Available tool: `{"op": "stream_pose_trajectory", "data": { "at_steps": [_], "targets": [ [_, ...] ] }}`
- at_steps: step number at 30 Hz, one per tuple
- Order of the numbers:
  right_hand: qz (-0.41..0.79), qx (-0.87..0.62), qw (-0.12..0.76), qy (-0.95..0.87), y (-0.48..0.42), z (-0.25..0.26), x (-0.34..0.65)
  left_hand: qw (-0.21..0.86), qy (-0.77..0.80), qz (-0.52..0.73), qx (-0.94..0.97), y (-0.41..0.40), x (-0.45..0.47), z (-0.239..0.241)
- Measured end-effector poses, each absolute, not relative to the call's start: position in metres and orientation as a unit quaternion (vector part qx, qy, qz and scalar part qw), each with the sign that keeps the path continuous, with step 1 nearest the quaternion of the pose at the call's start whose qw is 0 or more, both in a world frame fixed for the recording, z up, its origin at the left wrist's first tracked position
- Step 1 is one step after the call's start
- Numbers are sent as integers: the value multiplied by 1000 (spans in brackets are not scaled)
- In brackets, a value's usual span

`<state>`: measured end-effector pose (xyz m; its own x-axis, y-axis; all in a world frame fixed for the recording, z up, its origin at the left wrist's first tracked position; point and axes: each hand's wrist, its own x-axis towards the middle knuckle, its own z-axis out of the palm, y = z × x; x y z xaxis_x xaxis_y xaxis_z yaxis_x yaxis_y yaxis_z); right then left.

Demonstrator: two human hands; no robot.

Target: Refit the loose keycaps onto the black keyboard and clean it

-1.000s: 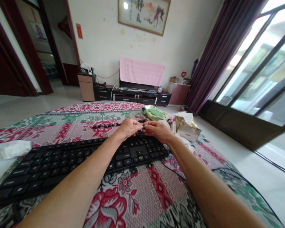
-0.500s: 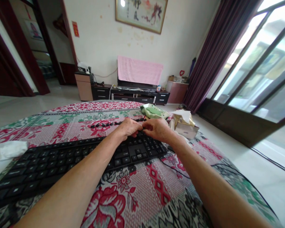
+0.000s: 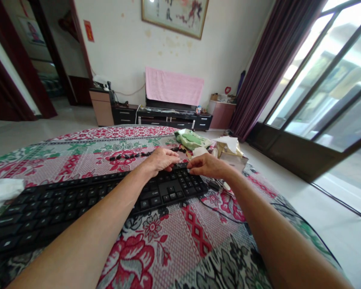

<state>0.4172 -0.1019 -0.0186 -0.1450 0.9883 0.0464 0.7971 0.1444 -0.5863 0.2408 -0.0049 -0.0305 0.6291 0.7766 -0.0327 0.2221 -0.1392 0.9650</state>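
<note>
A long black keyboard lies across a floral cloth on a table. My left hand rests on the keyboard's far right corner with its fingers bent down onto the keys. My right hand sits just right of it at the same corner, fingertips pinched together; what they pinch is too small to make out. A row of loose black keycaps lies on the cloth behind the keyboard, left of my left hand.
A green packet, crumpled paper and a small box lie at the table's far right. White tissue sits at the left edge. The keyboard's cable runs over the cloth to the right. Glass doors stand on the right.
My hands have drawn slightly apart at the keyboard's corner, the right one moving right and down. The view has tilted down a little.
</note>
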Motion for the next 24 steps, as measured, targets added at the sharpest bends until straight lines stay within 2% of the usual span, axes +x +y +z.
{"op": "stream_pose_trajectory", "data": {
  "at_steps": [24],
  "targets": [
    [255,-620,184,-719,-102,-22,424,555,344,245,717,-5,239,-31]
  ]
}}
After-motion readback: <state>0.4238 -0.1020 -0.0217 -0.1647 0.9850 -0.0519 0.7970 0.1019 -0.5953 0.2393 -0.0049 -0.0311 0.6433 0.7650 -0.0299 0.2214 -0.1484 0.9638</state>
